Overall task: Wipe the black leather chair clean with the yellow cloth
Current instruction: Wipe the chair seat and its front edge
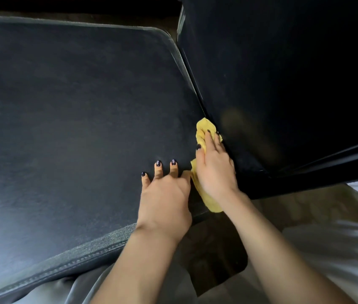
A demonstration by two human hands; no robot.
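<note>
The black leather chair fills most of the view: its wide seat [74, 106] lies to the left and a glossy upright panel [283, 73] rises on the right. The yellow cloth [202, 130] is bunched in the seam where the seat meets that panel. My right hand [214, 165] lies on top of the cloth with straight fingers and presses it into the seam. My left hand [164, 194] rests flat on the seat just left of the cloth, fingers spread. Part of the cloth is hidden under my right hand.
The seat's stitched front edge [81, 260] runs along the lower left. Grey fabric [81, 288] shows below it and white fabric [338, 249] at the lower right. A dark rounded shape [219, 255] lies on the light floor between my forearms.
</note>
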